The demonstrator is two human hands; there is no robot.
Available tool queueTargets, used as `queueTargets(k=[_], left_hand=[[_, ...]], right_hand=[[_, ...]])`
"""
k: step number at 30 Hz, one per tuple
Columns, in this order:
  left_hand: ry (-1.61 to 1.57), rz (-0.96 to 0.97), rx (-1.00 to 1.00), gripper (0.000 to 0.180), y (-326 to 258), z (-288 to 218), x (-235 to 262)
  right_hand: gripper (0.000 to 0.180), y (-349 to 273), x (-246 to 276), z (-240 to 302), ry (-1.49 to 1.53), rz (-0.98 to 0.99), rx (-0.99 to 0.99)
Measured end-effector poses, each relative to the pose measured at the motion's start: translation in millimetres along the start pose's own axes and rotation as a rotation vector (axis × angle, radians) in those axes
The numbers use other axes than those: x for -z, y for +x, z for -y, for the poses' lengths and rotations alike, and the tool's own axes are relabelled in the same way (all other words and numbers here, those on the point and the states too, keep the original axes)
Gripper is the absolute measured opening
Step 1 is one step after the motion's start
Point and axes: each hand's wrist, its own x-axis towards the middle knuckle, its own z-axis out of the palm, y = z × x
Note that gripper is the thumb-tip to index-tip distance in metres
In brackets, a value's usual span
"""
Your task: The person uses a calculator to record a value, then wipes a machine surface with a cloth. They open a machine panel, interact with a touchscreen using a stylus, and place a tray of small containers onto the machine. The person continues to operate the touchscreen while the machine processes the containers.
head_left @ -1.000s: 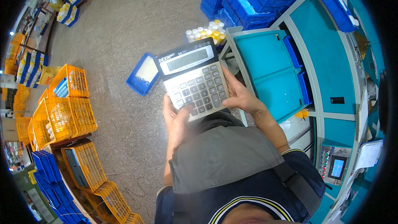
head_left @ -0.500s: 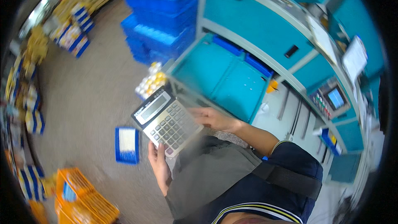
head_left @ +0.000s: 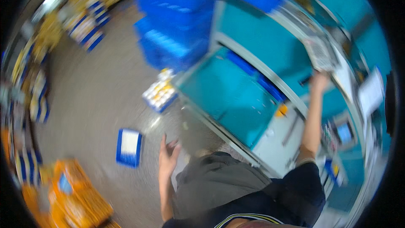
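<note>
My right arm reaches out over the machine's ledge. At its end my right hand (head_left: 319, 82) is closed on the near end of a calculator (head_left: 319, 53), which is blurred by motion and lies at or just above the ledge beside some white papers. Over the floor to the left, my left hand (head_left: 168, 154) is held up with nothing in it, thumb and fingers apart. A blue tray (head_left: 120, 160) with pale contents lies on the floor left of that hand.
Teal machine (head_left: 261, 29) on the right, with a teal pull-out tray (head_left: 219, 93) and control panel (head_left: 339, 133). Stacked blue crates (head_left: 175, 17) stand behind a box of white and yellow parts (head_left: 159, 95). Orange crates (head_left: 80, 194) sit at lower left. A clipboard (head_left: 371, 93) hangs far right.
The calculator has gone from between both hands in front of me to the machine's ledge, carried by my right hand. My left hand has let go of it.
</note>
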Motion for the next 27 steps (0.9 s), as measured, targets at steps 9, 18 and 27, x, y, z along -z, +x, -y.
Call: queueTargets(k=[9, 18, 27], left_hand=[[0.485, -1.168, -0.509, 0.119, -50, -59, 93], [0.649, -0.709, 0.421, 0.073, -132, 76, 196], [0.119, -0.605, 0.804, 0.083, -176, 373, 272]], right_hand=[[0.043, -13, 21, 191, 1.89, 0.169, -0.069], [0.051, -387, 293, 500, 1.54, 2.13, 1.016], [0.038, -653, 341, 676, 0.729, 2.161, 1.067]])
